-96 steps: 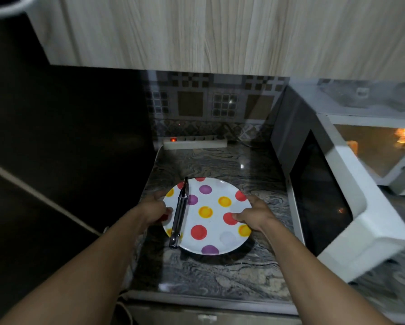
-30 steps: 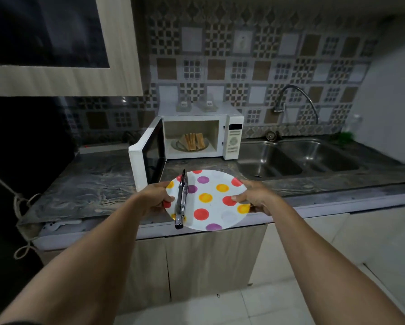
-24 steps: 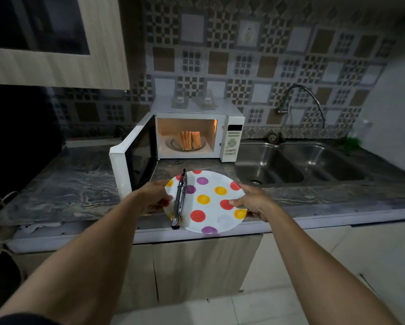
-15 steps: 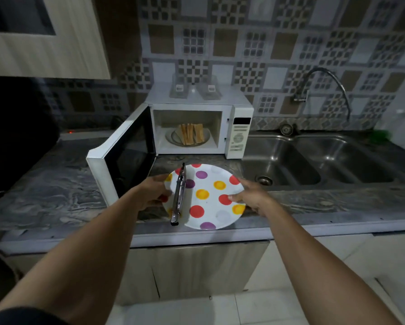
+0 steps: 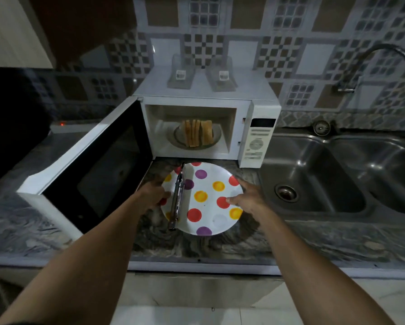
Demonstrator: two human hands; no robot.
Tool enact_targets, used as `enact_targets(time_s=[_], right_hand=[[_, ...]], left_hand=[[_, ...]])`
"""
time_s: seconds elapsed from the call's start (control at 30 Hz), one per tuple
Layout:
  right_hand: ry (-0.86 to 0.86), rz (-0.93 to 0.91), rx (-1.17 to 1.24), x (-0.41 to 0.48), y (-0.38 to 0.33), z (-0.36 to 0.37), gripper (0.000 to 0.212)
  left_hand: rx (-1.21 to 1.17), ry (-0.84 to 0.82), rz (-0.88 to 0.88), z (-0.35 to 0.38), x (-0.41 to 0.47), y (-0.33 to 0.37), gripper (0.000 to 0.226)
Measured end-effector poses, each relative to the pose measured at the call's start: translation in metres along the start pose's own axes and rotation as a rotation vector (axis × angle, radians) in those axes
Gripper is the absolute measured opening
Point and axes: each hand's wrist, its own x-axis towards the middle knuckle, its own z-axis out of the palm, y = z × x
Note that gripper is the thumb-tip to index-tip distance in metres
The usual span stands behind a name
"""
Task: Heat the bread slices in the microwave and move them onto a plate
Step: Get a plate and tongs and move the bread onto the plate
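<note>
The left hand (image 5: 153,195) and right hand (image 5: 248,198) grip the polka-dot plate (image 5: 209,208) by its rim; any tilt could slide the loose tongs (image 5: 177,198) off.

left hand (image 5: 152,194): arm outstretched, fingers curled on plate (image 5: 211,216) rim | right hand (image 5: 247,199): likewise, thumb on top

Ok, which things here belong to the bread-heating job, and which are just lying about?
Job: bread slices in the open microwave; polka-dot plate, held by left hand and right hand; tongs lying on it.
Lying about: sink, faucet, two clear containers atop the microwave, power strip.
</note>
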Motion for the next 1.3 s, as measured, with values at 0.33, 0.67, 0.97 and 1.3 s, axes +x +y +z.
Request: enact_targets(time_s=[0.33,0.67,0.97,1.3], right_hand=[[0.038,0.024,-0.182,0.053,0.021,0.036,0.070],[0.096,0.076,-0.297,0.061,0.016,0.055,0.060],[0.132,0.115,-0.441,0.068,0.014,0.057,0.057],[0.161,0.128,-0.503,0.075,0.018,0.063,0.055]], left_hand=[[0.228,0.018,0.090,0.013,0.064,-0.005,0.035],[0.324,0.065,0.116,0.017,0.084,-0.016,0.030],[0.366,0.095,0.109,0.014,0.087,-0.013,0.031],[0.426,0.097,0.137,0.013,0.091,-0.014,0.034]])
